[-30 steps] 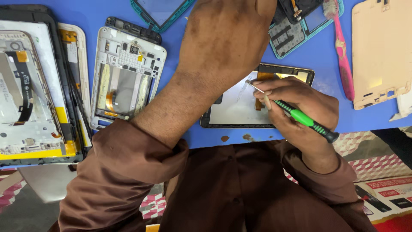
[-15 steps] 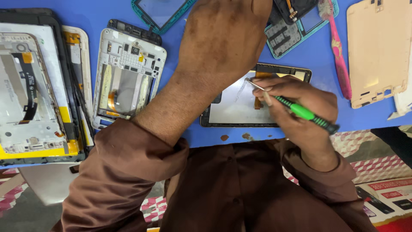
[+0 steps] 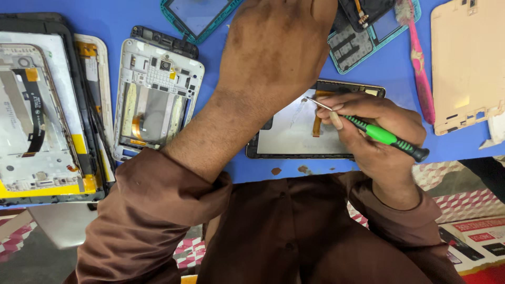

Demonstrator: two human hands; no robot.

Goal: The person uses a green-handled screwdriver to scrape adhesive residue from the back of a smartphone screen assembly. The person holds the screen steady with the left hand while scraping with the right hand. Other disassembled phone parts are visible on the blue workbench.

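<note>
Hands at work on an opened phone on my blue bench

My right hand [image 3: 376, 134] pinches a green-handled screwdriver [image 3: 368, 130] like a pen, its metal tip resting near the top left of the opened phone [image 3: 294, 134] that lies just in front of my chest. My left hand [image 3: 273, 44] reaches across and beyond it, fingers out of view, so I cannot tell whether it grips anything. I judge the phone light, thin and fragile, its orange ribbon cable [image 3: 316, 123] easily torn; best held by the dark outer frame
</note>
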